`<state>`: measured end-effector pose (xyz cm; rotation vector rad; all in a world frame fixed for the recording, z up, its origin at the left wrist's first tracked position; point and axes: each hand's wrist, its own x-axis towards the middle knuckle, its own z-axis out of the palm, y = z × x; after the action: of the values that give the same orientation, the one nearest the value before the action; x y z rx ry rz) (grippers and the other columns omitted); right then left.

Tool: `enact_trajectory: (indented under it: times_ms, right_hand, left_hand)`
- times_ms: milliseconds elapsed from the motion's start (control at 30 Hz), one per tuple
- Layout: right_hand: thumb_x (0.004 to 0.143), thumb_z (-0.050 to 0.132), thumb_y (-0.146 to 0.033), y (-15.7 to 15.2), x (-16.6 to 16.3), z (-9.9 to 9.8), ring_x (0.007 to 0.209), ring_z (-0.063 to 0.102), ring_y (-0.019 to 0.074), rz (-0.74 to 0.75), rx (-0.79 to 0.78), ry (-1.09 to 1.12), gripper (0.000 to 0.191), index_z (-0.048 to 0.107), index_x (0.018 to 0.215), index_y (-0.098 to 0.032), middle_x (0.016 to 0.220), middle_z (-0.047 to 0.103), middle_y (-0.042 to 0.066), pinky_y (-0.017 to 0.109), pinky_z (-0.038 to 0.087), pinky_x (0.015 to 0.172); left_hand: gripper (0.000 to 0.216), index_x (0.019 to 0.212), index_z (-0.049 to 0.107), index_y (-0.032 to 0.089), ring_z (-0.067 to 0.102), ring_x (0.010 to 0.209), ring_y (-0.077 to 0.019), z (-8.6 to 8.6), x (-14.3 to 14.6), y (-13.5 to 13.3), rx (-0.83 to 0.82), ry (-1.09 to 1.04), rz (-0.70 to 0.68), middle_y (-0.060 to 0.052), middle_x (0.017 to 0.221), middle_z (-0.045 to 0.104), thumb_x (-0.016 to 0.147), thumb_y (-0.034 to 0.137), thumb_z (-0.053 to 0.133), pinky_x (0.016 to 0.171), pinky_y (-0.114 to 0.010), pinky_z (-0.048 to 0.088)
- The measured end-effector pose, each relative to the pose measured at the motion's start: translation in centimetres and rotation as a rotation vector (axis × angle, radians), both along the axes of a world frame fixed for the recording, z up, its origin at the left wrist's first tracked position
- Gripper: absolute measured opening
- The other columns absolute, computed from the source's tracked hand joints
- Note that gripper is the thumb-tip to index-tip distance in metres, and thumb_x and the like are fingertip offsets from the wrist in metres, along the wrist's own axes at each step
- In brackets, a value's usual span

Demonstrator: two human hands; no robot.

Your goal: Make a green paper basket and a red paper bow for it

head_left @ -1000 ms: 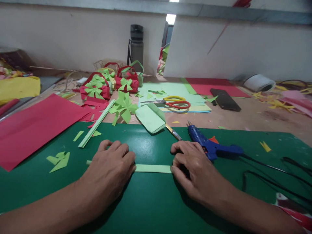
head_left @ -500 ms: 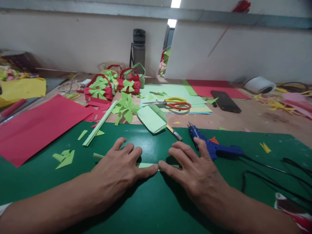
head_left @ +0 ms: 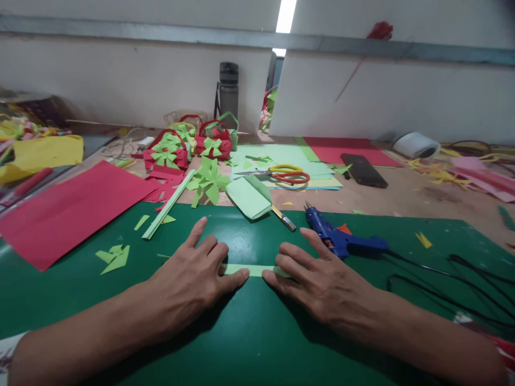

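A narrow light-green paper strip (head_left: 250, 269) lies flat on the dark green cutting mat (head_left: 249, 343). My left hand (head_left: 193, 279) rests palm down on the strip's left part, fingers stretched out and spread. My right hand (head_left: 317, 281) lies flat on its right part, fingers also extended. Only a short piece of strip shows between the two thumbs, and its ends are hidden under my palms. A blue glue gun (head_left: 341, 241) lies just beyond my right hand.
Red paper sheet (head_left: 68, 206) at left, a long folded green strip (head_left: 169, 203), green scraps (head_left: 112, 257), a folded green sheet (head_left: 249, 195) and a craft knife (head_left: 285, 219). Farther back: red-and-green paper baskets (head_left: 189, 145), scissors (head_left: 287, 174), phone (head_left: 362, 170), bottle (head_left: 228, 88), tape roll (head_left: 416, 145). Black cords (head_left: 450, 279) trail right.
Both hands went from curled at the strip's ends to flat with fingers spread, sliding inward until the thumbs nearly meet. The view tilted down slightly.
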<state>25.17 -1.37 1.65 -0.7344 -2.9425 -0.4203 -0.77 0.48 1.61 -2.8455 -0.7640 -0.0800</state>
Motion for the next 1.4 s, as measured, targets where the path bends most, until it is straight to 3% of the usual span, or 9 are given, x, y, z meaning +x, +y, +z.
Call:
enact_trajectory:
  times_ms: [233,500,600,700,767,900,1100,1400]
  right_hand:
    - [0.086,0.04,-0.009,-1.4,3.5,0.2,0.103,0.048,0.0288,-0.056,0.06,-0.072,0.037,0.052,0.12,-0.017,0.097,0.06,0.008,0.06,0.023,0.096]
    - [0.08,0.051,-0.014,-2.2,2.9,0.5,0.102,0.05,0.0317,-0.125,0.056,-0.049,0.035,0.057,0.115,-0.017,0.099,0.062,0.012,0.059,0.03,0.091]
    - [0.074,0.055,-0.009,-2.1,2.5,0.8,0.099,0.052,0.0299,-0.182,-0.026,-0.017,0.038,0.06,0.11,-0.021,0.099,0.062,0.011,0.056,0.034,0.089]
    - [0.076,0.047,-0.001,-1.9,1.3,2.0,0.089,0.057,0.0242,-0.32,-0.132,0.106,0.038,0.062,0.105,-0.02,0.096,0.063,0.011,0.042,0.043,0.079]
    - [0.083,0.042,-0.002,-1.6,-0.2,3.2,0.081,0.059,0.0189,-0.419,-0.27,0.263,0.032,0.063,0.102,-0.017,0.093,0.064,0.009,0.03,0.044,0.069]
    - [0.084,0.05,-0.01,-0.3,-3.8,4.3,0.068,0.058,0.0141,-0.506,-0.587,0.401,0.017,0.065,0.086,-0.017,0.074,0.065,0.002,0.023,0.04,0.061]
    - [0.074,0.06,-0.009,2.1,-6.9,2.2,0.07,0.056,0.0147,-0.506,-0.64,0.382,0.01,0.066,0.077,-0.016,0.077,0.063,0.003,0.024,0.036,0.062]
    - [0.071,0.064,-0.01,2.6,-8.1,0.6,0.076,0.052,0.0153,-0.469,-0.645,0.413,0.007,0.065,0.072,-0.017,0.078,0.055,0.002,0.024,0.035,0.066]
  left_hand:
    - [0.036,0.12,0.051,0.034,0.046,0.076,-0.0185,-0.2,-0.2,0.0,-0.008,-0.022,0.013,-0.004,0.084,0.053,0.089,0.017,0.045,0.097,-0.062,0.023]
    - [0.041,0.121,0.051,0.041,0.045,0.071,-0.0152,-0.5,-0.5,0.0,-0.093,-0.051,0.063,-0.001,0.08,0.05,0.092,0.015,0.038,0.09,-0.051,0.03]
    - [0.042,0.119,0.053,0.041,0.045,0.069,-0.0142,-0.6,-0.5,0.1,-0.09,-0.065,0.053,-0.001,0.079,0.05,0.092,0.013,0.038,0.091,-0.049,0.028]
    - [0.042,0.117,0.054,0.041,0.045,0.068,-0.0137,-0.7,-0.4,0.1,-0.085,-0.064,0.07,0.0,0.076,0.049,0.091,0.012,0.04,0.09,-0.048,0.028]
    - [0.04,0.116,0.055,0.04,0.045,0.067,-0.014,-0.8,-0.2,0.0,-0.088,-0.06,0.086,0.0,0.075,0.05,0.091,0.014,0.041,0.085,-0.045,0.03]
    - [0.034,0.113,0.057,0.037,0.046,0.065,-0.0154,-1.4,0.3,-0.4,-0.054,-0.122,0.118,-0.001,0.074,0.052,0.092,0.017,0.038,0.076,-0.04,0.032]
    - [0.027,0.105,0.055,0.018,0.053,0.07,-0.0176,-2.1,0.3,-1.1,-0.033,-0.308,0.256,-0.004,0.074,0.06,0.087,0.01,0.036,0.084,-0.043,0.031]
    - [0.018,0.087,0.053,0.018,0.053,0.065,-0.0162,-2.3,0.2,-1.2,-0.074,-0.37,0.314,-0.001,0.069,0.061,0.089,0.014,0.036,0.088,-0.044,0.031]
